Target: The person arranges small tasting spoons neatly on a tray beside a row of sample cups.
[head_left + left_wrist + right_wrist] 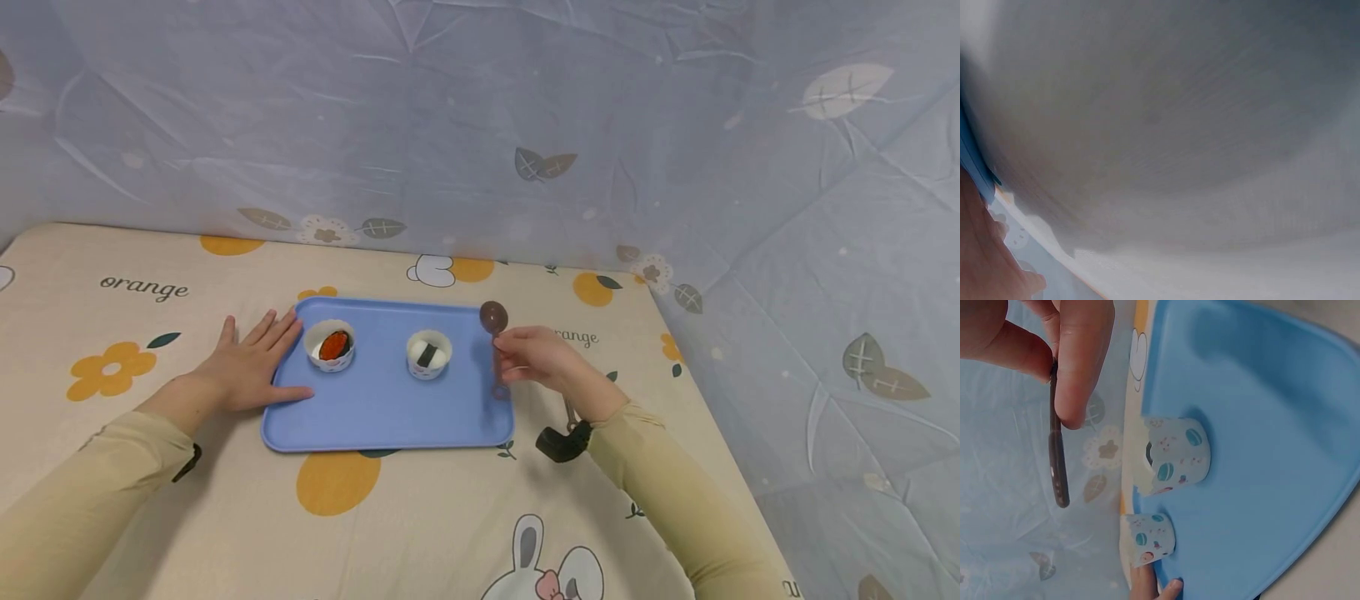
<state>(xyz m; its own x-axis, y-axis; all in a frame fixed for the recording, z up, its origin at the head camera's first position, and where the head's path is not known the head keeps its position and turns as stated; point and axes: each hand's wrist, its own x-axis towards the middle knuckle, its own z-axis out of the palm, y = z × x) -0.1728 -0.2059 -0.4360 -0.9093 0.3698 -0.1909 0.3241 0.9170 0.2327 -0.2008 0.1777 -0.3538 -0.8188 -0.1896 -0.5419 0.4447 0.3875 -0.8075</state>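
Note:
In the head view my left hand (251, 367) lies with spread, straight fingers on the left edge of a blue tray (382, 417). My right hand (543, 358) pinches the handle of a brown spoon (493, 317) over the tray's right edge. The right wrist view shows the spoon (1058, 469) held between thumb and fingers. On the tray stand two patterned paper cups: the left cup (321, 360) holds a roe-topped sushi piece (335, 344), the right cup (427, 372) a white rice ball with a dark strip (427, 356). Blurred grey fills most of the left wrist view.
Under my right forearm a second brown handle (572, 414) shows partly, beside the black wrist camera (562, 444). A patterned cloth (450, 517) covers the table. Grey-blue sheeting (450, 125) hangs behind and to the right.

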